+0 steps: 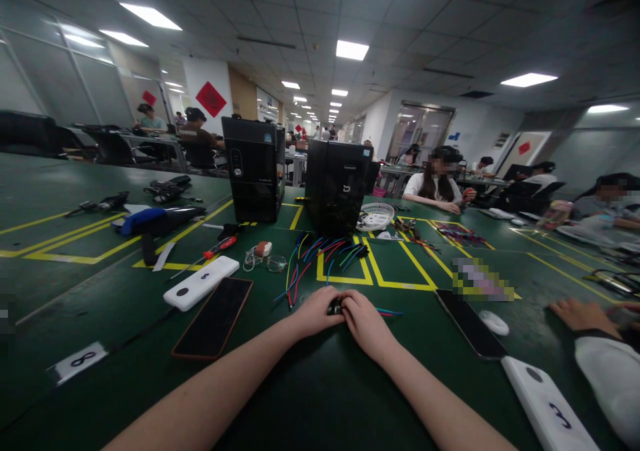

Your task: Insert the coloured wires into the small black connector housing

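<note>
My left hand and my right hand rest together on the green table, fingers curled. Between them they pinch a small black connector with thin coloured wires trailing off to the right. A bundle of coloured cables lies just beyond my hands, spilling from the black computer case.
A dark phone and a white power bank lie to my left, with glasses and a red screwdriver behind. A second computer case stands farther back. A neighbour's hand, phone and white mouse are at right.
</note>
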`<state>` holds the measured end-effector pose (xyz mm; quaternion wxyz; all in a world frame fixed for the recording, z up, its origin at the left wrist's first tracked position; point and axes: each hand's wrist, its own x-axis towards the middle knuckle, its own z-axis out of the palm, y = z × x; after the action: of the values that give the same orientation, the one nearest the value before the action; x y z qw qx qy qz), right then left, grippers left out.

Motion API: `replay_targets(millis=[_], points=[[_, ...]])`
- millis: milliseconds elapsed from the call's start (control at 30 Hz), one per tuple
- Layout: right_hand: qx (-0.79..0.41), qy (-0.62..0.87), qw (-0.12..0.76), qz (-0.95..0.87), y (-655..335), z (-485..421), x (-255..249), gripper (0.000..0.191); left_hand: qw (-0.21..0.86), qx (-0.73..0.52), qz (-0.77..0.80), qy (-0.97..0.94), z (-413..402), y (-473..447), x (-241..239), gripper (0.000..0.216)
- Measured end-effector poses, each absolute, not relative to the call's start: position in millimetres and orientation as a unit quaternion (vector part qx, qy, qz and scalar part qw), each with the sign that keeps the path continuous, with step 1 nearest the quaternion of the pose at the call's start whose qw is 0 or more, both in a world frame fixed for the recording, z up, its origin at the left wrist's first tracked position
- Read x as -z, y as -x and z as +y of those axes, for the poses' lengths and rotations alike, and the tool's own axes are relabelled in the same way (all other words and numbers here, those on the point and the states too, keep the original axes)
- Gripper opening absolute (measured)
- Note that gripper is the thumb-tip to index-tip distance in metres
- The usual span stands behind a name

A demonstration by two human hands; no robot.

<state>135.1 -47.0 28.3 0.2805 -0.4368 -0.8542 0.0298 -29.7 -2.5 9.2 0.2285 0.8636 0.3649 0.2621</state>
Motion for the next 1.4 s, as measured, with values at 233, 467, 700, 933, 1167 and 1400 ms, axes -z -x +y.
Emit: replay_targets(millis=[233, 467, 700, 933, 1167, 1400], points=[[-0.017, 0.478, 0.281, -0.832, -138.7, -48.2, -40.5, 0.019, 0.222, -0.271, 0.352, -0.868, -2.1, 30.3, -8.8, 0.033], [-0.004, 0.402, 0.173, -0.899, -138.2, -62.0, -56.3, 0.016, 0.227, -0.271, 0.351, -0.867, -2.1, 29.8, -8.7, 0.030], [0.001, 0.421, 0.210, -0.882, -136.4, -57.4, -51.3, 0.013, 0.226, -0.278, 0.346, -0.867, -1.5, 30.3, -7.7, 0.028], [0.000, 0.499, 0.138, -0.855, -157.4, -38.4, -44.4, 0.022, 0.224, -0.265, 0.355, -0.868, -3.7, 31.0, -11.8, 0.032], [0.003, 0.502, 0.129, -0.855, -155.5, -38.6, -43.0, 0.019, 0.233, -0.270, 0.353, -0.865, -3.4, 31.4, -10.5, 0.033], [-0.011, 0.545, 0.169, -0.821, -155.5, -38.6, -41.1, 0.024, 0.244, -0.271, 0.356, -0.860, -2.3, 31.0, -8.8, 0.034]])
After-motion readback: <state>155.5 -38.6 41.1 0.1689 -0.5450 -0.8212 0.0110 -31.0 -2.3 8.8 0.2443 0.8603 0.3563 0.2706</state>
